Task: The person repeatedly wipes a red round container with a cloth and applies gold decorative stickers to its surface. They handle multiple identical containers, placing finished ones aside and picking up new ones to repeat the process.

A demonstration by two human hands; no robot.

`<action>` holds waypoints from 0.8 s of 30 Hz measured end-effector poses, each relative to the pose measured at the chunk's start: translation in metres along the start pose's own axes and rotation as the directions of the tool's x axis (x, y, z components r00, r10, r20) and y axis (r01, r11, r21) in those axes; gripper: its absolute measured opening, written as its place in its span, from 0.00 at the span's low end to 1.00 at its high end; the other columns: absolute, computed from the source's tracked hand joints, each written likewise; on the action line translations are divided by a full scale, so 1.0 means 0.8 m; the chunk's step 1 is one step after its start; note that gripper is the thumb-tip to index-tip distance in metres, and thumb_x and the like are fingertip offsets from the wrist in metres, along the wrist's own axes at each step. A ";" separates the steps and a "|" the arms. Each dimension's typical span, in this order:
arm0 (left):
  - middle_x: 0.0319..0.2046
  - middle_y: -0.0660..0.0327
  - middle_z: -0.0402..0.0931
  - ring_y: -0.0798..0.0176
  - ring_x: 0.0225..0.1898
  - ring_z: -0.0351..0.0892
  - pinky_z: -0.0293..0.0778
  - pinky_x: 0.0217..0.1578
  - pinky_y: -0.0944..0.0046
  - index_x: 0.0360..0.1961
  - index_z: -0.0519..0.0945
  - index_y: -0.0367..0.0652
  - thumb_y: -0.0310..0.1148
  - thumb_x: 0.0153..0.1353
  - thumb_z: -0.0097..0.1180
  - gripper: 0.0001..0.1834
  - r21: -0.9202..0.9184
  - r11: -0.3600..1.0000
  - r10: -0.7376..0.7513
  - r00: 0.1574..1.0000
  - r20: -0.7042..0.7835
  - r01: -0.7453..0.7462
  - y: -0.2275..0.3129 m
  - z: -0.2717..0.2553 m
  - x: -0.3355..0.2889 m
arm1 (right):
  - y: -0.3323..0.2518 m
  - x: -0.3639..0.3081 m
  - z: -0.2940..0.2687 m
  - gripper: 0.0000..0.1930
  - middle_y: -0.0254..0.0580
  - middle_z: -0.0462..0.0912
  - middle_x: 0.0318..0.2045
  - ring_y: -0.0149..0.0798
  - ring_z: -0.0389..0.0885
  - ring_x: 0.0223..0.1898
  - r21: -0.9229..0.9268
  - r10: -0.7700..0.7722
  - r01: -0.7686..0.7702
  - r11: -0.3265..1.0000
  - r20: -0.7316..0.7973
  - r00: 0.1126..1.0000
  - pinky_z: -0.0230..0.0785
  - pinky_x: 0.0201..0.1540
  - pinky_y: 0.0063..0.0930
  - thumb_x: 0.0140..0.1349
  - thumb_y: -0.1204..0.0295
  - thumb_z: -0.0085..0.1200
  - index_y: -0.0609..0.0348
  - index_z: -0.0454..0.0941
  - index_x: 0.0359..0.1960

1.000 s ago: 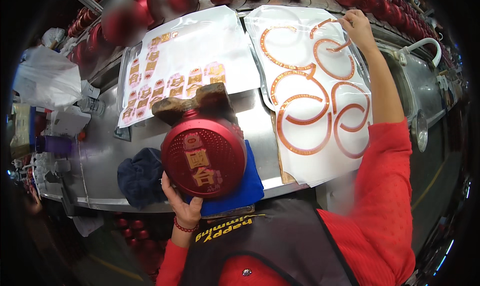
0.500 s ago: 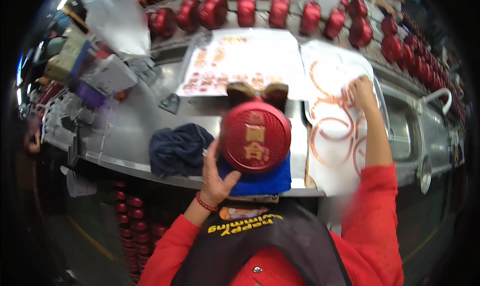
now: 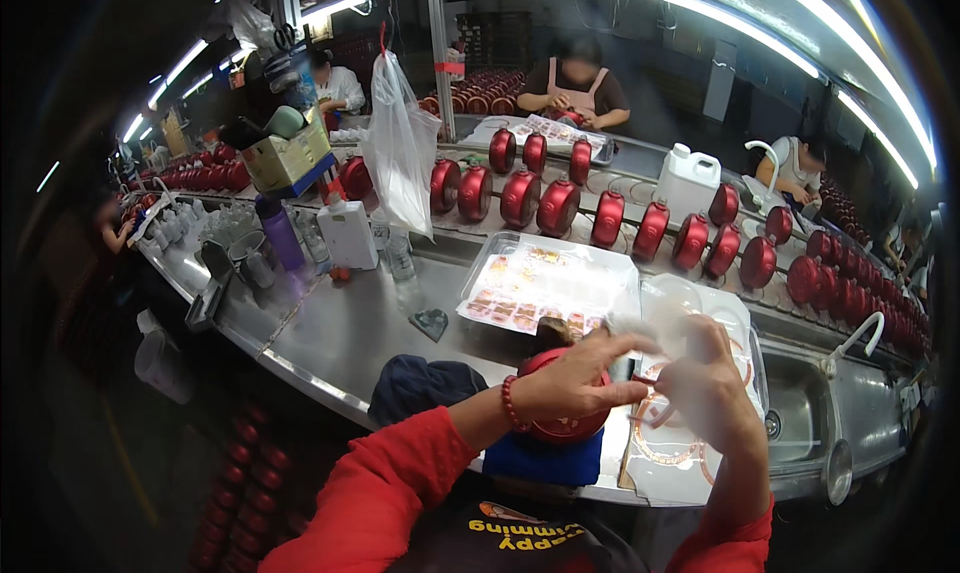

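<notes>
In front of me a round red metal vessel (image 3: 568, 429) rests on a folded blue cloth (image 3: 545, 461), its dark handle end pointing away. My left hand (image 3: 570, 381) passes above the vessel, fingers stretched to the right. Close to its fingertips is my right hand (image 3: 715, 393), blurred, with its fingers curled in a pinch. A thin reddish ring-shaped decal (image 3: 650, 415) appears to hang from that pinch, partly hidden. Below the right hand lies a white sheet (image 3: 660, 481) with several orange-red ring decals.
A crumpled dark cloth (image 3: 420, 388) lies left of the vessel. Behind stand a tray of small decals (image 3: 545, 283) and a row of red vessels (image 3: 610, 218). A sink (image 3: 795, 403) is at right; bottles and a purple flask (image 3: 280, 235) at left. Other people sit across.
My view has tilted up. My right hand has come back from the ring sheet toward the vessel. My left hand has left the vessel's near-left side and reaches over it.
</notes>
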State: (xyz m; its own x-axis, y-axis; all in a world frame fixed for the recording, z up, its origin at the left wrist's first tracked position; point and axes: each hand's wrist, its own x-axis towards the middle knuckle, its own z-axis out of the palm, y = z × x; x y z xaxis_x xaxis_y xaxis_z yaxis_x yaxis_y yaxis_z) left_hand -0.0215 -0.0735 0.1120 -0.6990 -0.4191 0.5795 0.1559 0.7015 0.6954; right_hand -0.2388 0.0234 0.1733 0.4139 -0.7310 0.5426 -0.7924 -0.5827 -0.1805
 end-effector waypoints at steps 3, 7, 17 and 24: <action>0.40 0.62 0.78 0.71 0.39 0.76 0.72 0.40 0.68 0.49 0.77 0.37 0.41 0.73 0.57 0.16 -0.323 0.917 -0.139 0.947 0.290 0.234 0.016 0.002 -0.001 | -0.025 -0.001 0.007 0.10 0.48 0.74 0.52 0.56 0.73 0.58 0.129 0.030 -0.021 0.991 -0.066 0.997 0.69 0.57 0.46 0.47 0.79 0.69 0.57 0.79 0.28; 0.34 0.68 0.78 0.77 0.33 0.74 0.71 0.34 0.72 0.44 0.79 0.38 0.37 0.73 0.58 0.11 -0.486 0.709 -0.372 0.856 0.359 0.512 0.031 -0.007 -0.036 | -0.033 -0.019 0.027 0.10 0.49 0.74 0.52 0.57 0.74 0.57 0.201 0.109 -0.098 0.975 -0.044 0.993 0.69 0.57 0.45 0.51 0.79 0.69 0.59 0.78 0.29; 0.34 0.67 0.79 0.77 0.31 0.74 0.71 0.32 0.74 0.43 0.79 0.40 0.31 0.71 0.58 0.06 -0.462 0.593 -0.629 0.738 0.246 0.660 0.017 -0.025 -0.094 | -0.024 -0.046 0.118 0.05 0.50 0.75 0.51 0.44 0.78 0.50 0.352 0.324 -0.298 0.887 -0.016 0.946 0.72 0.47 0.32 0.59 0.82 0.63 0.65 0.78 0.32; 0.28 0.51 0.80 0.56 0.30 0.79 0.74 0.35 0.58 0.35 0.81 0.35 0.33 0.66 0.61 0.10 0.026 0.878 -0.462 0.860 -0.218 0.479 -0.024 -0.030 -0.076 | 0.002 -0.020 0.149 0.09 0.49 0.76 0.49 0.45 0.77 0.49 0.264 0.358 -0.329 0.907 -0.067 0.931 0.71 0.48 0.33 0.68 0.72 0.61 0.64 0.78 0.32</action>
State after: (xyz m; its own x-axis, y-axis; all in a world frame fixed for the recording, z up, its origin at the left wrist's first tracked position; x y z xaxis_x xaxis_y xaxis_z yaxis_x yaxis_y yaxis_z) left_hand 0.0346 -0.0752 0.0731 -0.5210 -0.8100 0.2691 -0.2160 0.4302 0.8765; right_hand -0.1937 -0.0083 0.0669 0.0722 -0.8656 0.4956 -0.7363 -0.3814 -0.5589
